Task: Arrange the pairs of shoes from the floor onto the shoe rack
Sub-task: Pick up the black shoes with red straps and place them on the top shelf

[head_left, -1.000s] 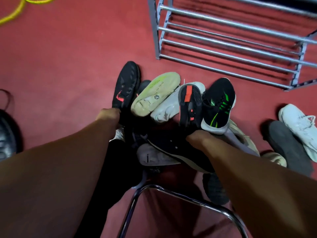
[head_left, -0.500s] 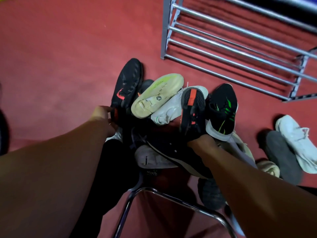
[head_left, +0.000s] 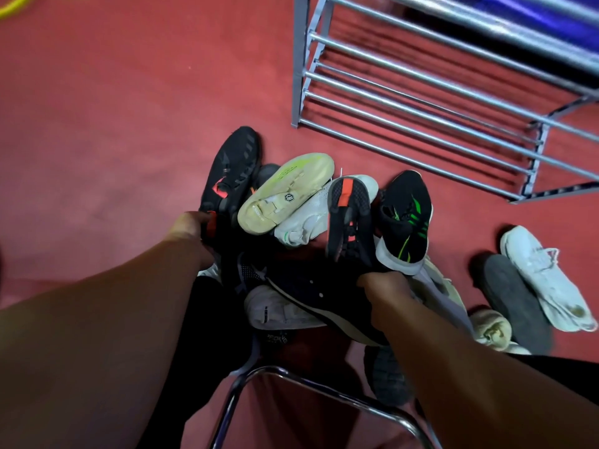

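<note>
Shoe pile (head_left: 285,192) on red floor (head_left: 113,124), near front of shoe rack (head_left: 301,76). Left hand (head_left: 189,228): fingers grip heel of black shoe (head_left: 233,170). Right hand (head_left: 385,286) on pile; fingers hidden, cannot tell their state

Pile of shoes (head_left: 350,215) on floor: blk, white, some sole-up. White shoe (head_left: 544,273) & grey shoe (head_left: 515,296) touch at rt. Metal shoe rack (head_left: 299,76) stands beyond.

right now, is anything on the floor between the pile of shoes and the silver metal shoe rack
Nothing visible. Only bare red floor lies between the black shoe with green stripes at the pile's edge and the silver metal shoe rack. The left hand grips a black shoe with orange marks.
</note>
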